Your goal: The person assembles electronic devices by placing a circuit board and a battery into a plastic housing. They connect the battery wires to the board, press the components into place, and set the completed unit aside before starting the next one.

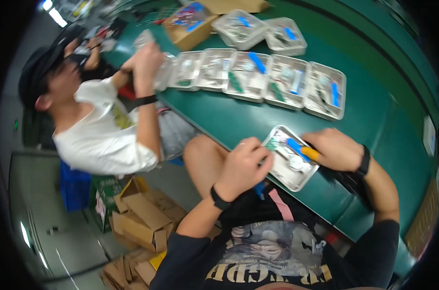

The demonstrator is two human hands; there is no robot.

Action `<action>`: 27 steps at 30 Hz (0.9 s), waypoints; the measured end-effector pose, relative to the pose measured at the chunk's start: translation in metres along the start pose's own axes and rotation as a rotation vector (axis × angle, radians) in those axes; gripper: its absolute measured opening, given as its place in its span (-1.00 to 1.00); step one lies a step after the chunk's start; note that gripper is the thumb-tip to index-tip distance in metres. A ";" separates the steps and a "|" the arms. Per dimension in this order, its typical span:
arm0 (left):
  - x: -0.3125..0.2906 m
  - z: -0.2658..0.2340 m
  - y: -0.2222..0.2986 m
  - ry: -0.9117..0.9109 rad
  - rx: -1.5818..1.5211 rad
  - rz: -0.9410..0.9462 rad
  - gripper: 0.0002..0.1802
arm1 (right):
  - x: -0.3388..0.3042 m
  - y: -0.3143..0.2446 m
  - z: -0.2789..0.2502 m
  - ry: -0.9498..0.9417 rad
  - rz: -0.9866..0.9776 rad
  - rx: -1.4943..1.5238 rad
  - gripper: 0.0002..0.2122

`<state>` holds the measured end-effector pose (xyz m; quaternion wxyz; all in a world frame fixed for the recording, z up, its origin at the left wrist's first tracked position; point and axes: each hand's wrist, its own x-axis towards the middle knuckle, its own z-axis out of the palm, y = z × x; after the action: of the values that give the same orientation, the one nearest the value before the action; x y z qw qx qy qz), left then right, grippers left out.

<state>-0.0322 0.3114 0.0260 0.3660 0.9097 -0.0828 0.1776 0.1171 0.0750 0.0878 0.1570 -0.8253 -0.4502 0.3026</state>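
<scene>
Both hands' fingers grip a clear plastic tray (290, 166) on the green counter (239, 123): left hand (241, 166) at its near-left edge, right hand (336, 150) at its far-right edge.

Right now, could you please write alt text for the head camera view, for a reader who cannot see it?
A person's left hand and right hand hold a clear plastic tray of small parts at the edge of a green table. A row of similar filled trays lies farther back, and a co-worker in a white shirt handles one at the left.
</scene>
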 end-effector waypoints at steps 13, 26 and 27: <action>0.058 0.015 0.015 0.012 -0.021 0.187 -0.49 | -0.137 0.056 0.010 0.160 0.301 0.242 -0.87; 0.072 0.050 0.017 -0.136 0.203 0.186 -0.37 | -0.229 0.436 -0.041 0.901 0.632 0.324 -0.63; 0.071 0.050 0.017 -0.166 0.186 0.141 -0.35 | -0.219 0.459 -0.051 0.921 0.654 0.319 -0.63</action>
<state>0.0420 0.2631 0.0306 0.2586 0.9433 -0.1596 0.1336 0.3575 -0.3579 -0.0383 0.3572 -0.9340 -0.0063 0.0095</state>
